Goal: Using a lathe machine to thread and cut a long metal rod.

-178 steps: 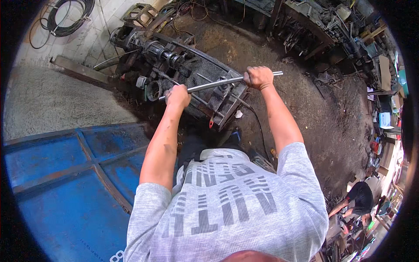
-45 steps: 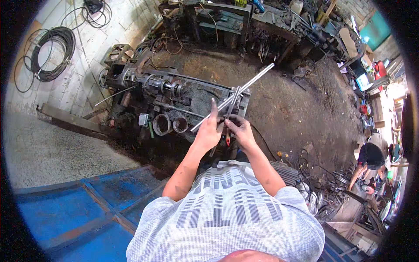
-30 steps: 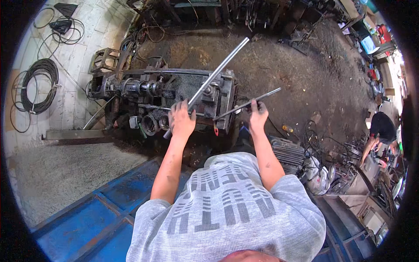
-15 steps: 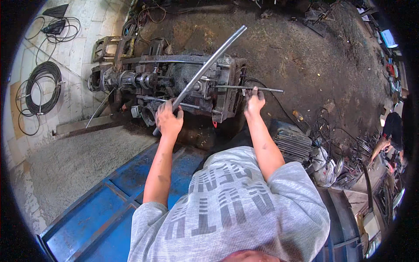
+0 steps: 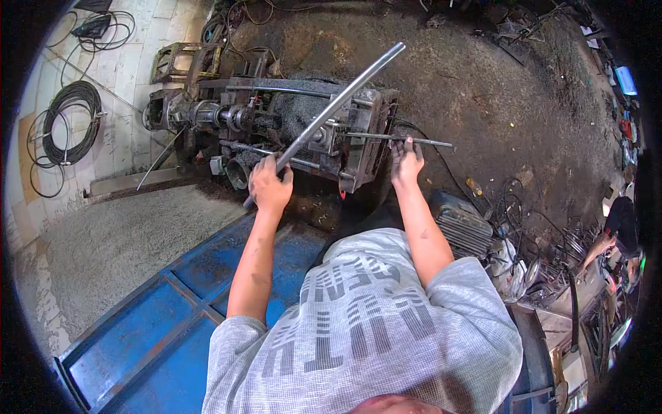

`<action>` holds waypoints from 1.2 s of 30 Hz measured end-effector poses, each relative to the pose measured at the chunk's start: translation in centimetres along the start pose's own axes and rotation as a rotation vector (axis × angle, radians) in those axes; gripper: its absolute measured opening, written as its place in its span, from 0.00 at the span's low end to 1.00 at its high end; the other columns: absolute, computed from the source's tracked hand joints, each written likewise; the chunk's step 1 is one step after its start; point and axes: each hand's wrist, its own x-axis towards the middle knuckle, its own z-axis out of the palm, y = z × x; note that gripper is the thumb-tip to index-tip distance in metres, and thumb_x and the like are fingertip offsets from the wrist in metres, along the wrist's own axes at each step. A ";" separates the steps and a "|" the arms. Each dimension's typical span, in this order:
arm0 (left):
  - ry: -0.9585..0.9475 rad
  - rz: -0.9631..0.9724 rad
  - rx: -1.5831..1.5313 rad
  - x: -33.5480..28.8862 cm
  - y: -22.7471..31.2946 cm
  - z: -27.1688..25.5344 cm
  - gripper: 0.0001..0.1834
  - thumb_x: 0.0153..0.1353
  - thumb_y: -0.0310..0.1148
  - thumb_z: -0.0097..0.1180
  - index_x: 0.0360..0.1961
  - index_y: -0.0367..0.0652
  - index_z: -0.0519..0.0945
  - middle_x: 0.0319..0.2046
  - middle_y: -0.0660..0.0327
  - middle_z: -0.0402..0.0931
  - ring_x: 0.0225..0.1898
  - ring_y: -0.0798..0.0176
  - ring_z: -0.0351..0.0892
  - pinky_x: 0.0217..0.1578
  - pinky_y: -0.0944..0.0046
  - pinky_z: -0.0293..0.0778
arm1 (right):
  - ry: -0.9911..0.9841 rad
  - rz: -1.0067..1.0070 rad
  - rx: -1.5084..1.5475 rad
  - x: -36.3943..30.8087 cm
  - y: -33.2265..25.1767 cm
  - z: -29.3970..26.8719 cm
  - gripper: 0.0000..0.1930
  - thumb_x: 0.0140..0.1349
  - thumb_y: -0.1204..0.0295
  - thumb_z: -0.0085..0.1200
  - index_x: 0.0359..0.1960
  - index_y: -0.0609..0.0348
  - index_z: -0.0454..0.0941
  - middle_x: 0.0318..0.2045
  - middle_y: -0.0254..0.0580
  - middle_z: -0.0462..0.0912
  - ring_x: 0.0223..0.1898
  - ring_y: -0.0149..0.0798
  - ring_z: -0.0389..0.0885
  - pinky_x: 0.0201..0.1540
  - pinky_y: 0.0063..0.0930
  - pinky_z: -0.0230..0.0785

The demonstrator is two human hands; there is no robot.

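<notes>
My left hand (image 5: 269,185) is wrapped round a long grey metal pipe (image 5: 338,103). The pipe slants up and to the right across a greasy machine (image 5: 289,114), which has a shaft, guide rods and a heap of metal shavings. With its fingers closed, my right hand (image 5: 407,163) grips a thin metal rod (image 5: 434,143). That rod sticks out sideways from the clamp block (image 5: 336,136) at the machine's right part. Dark smudges cover the fingers of my right hand.
A blue metal panel (image 5: 138,352) lies below left, beside a grey concrete slab (image 5: 131,255). Coiled black hose (image 5: 69,124) rests on pale tiles. Right of me are a finned motor (image 5: 462,224), cables and scrap. Another person's arm (image 5: 598,247) shows at the far right.
The view has shifted slightly, moving the machine a little up and right in the picture. Both hands keep their holds on the pipe and the rod.
</notes>
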 end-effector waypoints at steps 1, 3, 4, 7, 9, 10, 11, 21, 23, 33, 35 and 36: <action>-0.001 -0.001 0.002 -0.1 -0.1 0.0 0.15 0.51 0.35 0.59 0.39 0.39 0.76 0.35 0.49 0.77 0.39 0.44 0.76 0.39 0.50 0.71 | -0.012 0.009 0.026 -0.1 -0.2 0.1 0.09 0.64 0.70 0.52 0.39 0.63 0.69 0.36 0.39 0.76 0.38 0.35 0.77 0.46 0.36 0.75; 0.015 0.010 -0.014 -0.1 -0.3 0.2 0.15 0.51 0.35 0.59 0.38 0.39 0.76 0.34 0.50 0.77 0.38 0.44 0.76 0.39 0.50 0.71 | -0.021 0.016 0.053 -0.4 -0.4 0.1 0.10 0.64 0.70 0.52 0.40 0.64 0.69 0.37 0.39 0.76 0.40 0.36 0.78 0.45 0.36 0.75; 0.013 0.013 -0.015 -0.1 -0.3 0.3 0.15 0.51 0.35 0.59 0.38 0.39 0.76 0.34 0.50 0.77 0.38 0.44 0.76 0.39 0.50 0.71 | -0.016 0.015 0.048 -0.6 -0.4 0.1 0.10 0.64 0.70 0.52 0.41 0.65 0.68 0.39 0.41 0.76 0.41 0.37 0.78 0.46 0.36 0.75; 0.011 0.011 -0.020 0.0 -0.2 0.3 0.14 0.51 0.34 0.59 0.38 0.39 0.76 0.34 0.50 0.78 0.38 0.44 0.76 0.39 0.51 0.71 | 0.005 0.000 0.012 -1.1 -0.5 0.0 0.11 0.65 0.71 0.51 0.42 0.66 0.68 0.42 0.43 0.76 0.43 0.39 0.78 0.48 0.37 0.75; 0.018 0.003 0.001 0.0 -0.2 0.3 0.15 0.51 0.34 0.58 0.39 0.39 0.77 0.34 0.50 0.78 0.38 0.44 0.76 0.39 0.51 0.72 | 0.022 -0.014 -0.019 -1.6 -0.5 0.0 0.12 0.65 0.71 0.51 0.43 0.66 0.67 0.43 0.44 0.76 0.43 0.40 0.78 0.49 0.37 0.74; 0.016 0.006 0.000 0.0 -0.2 0.2 0.15 0.51 0.34 0.58 0.39 0.39 0.77 0.34 0.50 0.78 0.38 0.44 0.76 0.39 0.51 0.72 | 0.020 -0.028 -0.024 -1.8 -0.5 0.0 0.12 0.65 0.70 0.50 0.44 0.66 0.67 0.44 0.45 0.76 0.44 0.40 0.78 0.51 0.38 0.73; 0.011 0.008 -0.004 0.1 -0.2 0.2 0.15 0.51 0.35 0.58 0.39 0.39 0.77 0.35 0.50 0.78 0.38 0.44 0.76 0.39 0.51 0.72 | 0.018 -0.042 -0.030 -2.0 -0.5 -0.1 0.13 0.66 0.70 0.50 0.45 0.66 0.67 0.45 0.45 0.75 0.45 0.40 0.77 0.52 0.38 0.73; 0.009 0.006 -0.013 0.0 -0.1 0.0 0.15 0.52 0.35 0.58 0.39 0.39 0.77 0.34 0.50 0.78 0.37 0.44 0.77 0.38 0.51 0.72 | -0.021 0.035 0.027 -2.8 0.7 -0.1 0.13 0.66 0.71 0.49 0.49 0.65 0.68 0.48 0.43 0.73 0.47 0.41 0.75 0.53 0.38 0.71; 0.004 -0.006 -0.033 0.1 -0.2 0.1 0.15 0.52 0.36 0.58 0.39 0.40 0.77 0.34 0.51 0.78 0.38 0.45 0.77 0.40 0.51 0.71 | -0.050 0.101 0.035 -2.8 1.3 -0.1 0.13 0.66 0.71 0.49 0.49 0.64 0.68 0.46 0.42 0.74 0.47 0.40 0.76 0.51 0.37 0.70; 0.205 0.419 0.000 -7.7 -0.8 5.0 0.25 0.48 0.34 0.58 0.51 0.52 0.74 0.58 0.52 0.61 0.60 0.44 0.55 0.59 0.44 0.49 | -0.056 0.336 -0.102 -3.8 5.3 3.5 0.09 0.66 0.68 0.49 0.45 0.54 0.72 0.34 0.34 0.79 0.35 0.35 0.79 0.38 0.31 0.73; 0.064 0.206 -0.222 -8.9 -0.3 6.5 0.24 0.45 0.33 0.59 0.48 0.53 0.77 0.56 0.58 0.65 0.59 0.50 0.59 0.56 0.48 0.52 | -0.020 0.397 -0.132 -4.0 5.8 4.0 0.08 0.66 0.68 0.49 0.42 0.54 0.73 0.29 0.33 0.78 0.29 0.33 0.78 0.32 0.28 0.72; 0.063 0.105 -0.316 -8.8 -0.8 7.4 0.23 0.47 0.31 0.59 0.48 0.49 0.77 0.54 0.55 0.67 0.57 0.48 0.62 0.55 0.49 0.56 | -0.015 0.407 -0.148 -3.5 6.0 3.5 0.12 0.65 0.66 0.51 0.46 0.58 0.72 0.37 0.38 0.78 0.36 0.38 0.77 0.36 0.35 0.72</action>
